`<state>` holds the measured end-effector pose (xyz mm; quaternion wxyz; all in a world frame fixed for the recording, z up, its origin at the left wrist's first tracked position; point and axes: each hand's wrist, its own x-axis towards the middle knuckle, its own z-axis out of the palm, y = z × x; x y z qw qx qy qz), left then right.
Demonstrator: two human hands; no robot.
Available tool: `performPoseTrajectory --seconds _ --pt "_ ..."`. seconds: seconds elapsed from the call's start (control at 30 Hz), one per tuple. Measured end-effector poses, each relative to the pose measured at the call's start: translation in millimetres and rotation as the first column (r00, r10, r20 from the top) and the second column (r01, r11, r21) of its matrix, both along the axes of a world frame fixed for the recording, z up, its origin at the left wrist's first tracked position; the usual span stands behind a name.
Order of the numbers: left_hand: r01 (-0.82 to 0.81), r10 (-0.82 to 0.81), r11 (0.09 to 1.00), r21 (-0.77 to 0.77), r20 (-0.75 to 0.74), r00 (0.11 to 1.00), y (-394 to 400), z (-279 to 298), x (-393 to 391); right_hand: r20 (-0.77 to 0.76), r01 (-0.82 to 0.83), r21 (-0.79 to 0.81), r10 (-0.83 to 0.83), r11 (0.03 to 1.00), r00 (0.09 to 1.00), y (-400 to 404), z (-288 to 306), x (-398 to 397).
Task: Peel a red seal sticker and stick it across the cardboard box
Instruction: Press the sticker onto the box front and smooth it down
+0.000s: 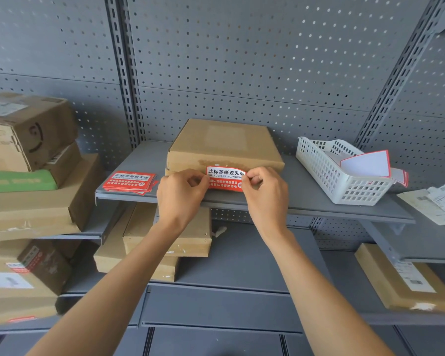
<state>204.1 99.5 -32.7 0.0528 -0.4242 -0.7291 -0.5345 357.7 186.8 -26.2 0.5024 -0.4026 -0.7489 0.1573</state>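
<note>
A flat cardboard box lies on the grey shelf in front of me. I hold a red seal sticker with a white title band just in front of the box's near side. My left hand pinches its left end and my right hand pinches its right end. The sticker is horizontal, its printed face toward me. Whether it touches the box I cannot tell. A stack of the same red stickers lies on the shelf to the left of my left hand.
A white plastic basket with peeled backing sheets stands at the right of the shelf. Cardboard parcels are piled on the left shelves and below. Loose paper labels lie far right. A grey pegboard wall closes the back.
</note>
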Motion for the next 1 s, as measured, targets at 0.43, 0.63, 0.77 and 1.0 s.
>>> performPoseTrajectory --seconds 0.43,0.63,0.77,1.0 --pt "-0.084 0.087 0.996 0.03 -0.107 0.99 -10 0 -15 -0.067 0.033 -0.04 -0.036 0.999 0.997 3 8 20" --pt "-0.114 0.147 0.97 0.215 -0.143 0.979 -9 6 -21 -0.111 0.144 -0.011 -0.144 0.99 0.983 -3 0 18" --pt "-0.033 0.038 0.998 0.053 -0.081 0.996 6 12 -21 -0.129 0.012 -0.121 -0.028 0.993 0.991 -3 2 2" --pt "0.069 -0.068 0.997 0.018 -0.088 0.994 17 14 -19 -0.15 0.052 -0.156 -0.075 0.986 0.986 -4 7 -18"
